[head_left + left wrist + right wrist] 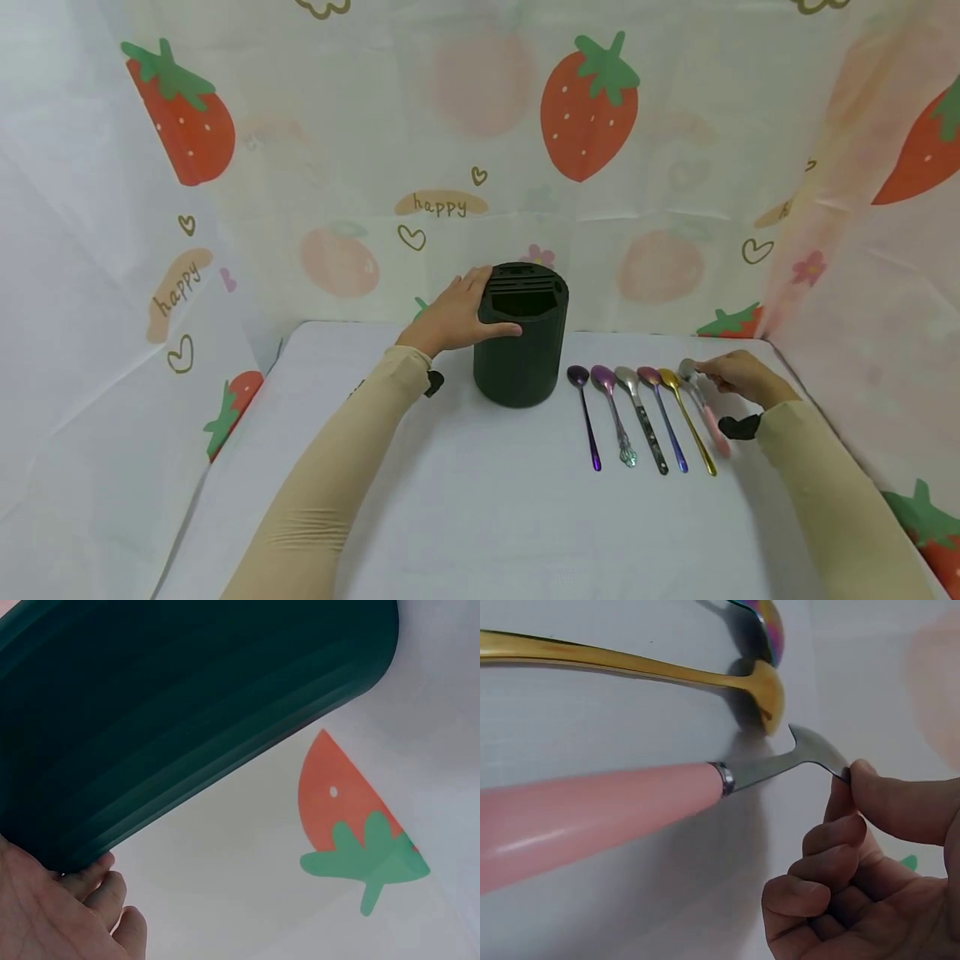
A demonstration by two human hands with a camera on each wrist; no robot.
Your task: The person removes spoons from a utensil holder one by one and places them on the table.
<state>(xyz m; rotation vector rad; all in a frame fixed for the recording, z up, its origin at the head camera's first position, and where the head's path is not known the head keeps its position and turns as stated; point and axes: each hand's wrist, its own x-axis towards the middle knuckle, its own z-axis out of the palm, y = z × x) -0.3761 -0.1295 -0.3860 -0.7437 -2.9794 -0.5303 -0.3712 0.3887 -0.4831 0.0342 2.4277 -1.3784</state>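
Note:
A dark utensil holder [519, 358] with a slotted top stands upright on the table. My left hand [461, 317] grips it near the rim, thumb across the front and fingers round the far side; the left wrist view shows fingertips against the dark green wall [187, 697]. At the right end of a row of spoons, my right hand [738, 375] pinches the edge of the silver bowl of a pink-handled spoon [607, 814] between thumb and forefinger. Beside that spoon lies a gold spoon [688, 421].
Left of the gold spoon lie a purple-and-blue spoon [663, 417], a spoon with a dark patterned handle [645, 417], a purple spoon with an ornate end [615, 412] and a dark purple spoon [585, 417]. A strawberry-print sheet [450, 125] hangs behind the white table [525, 517].

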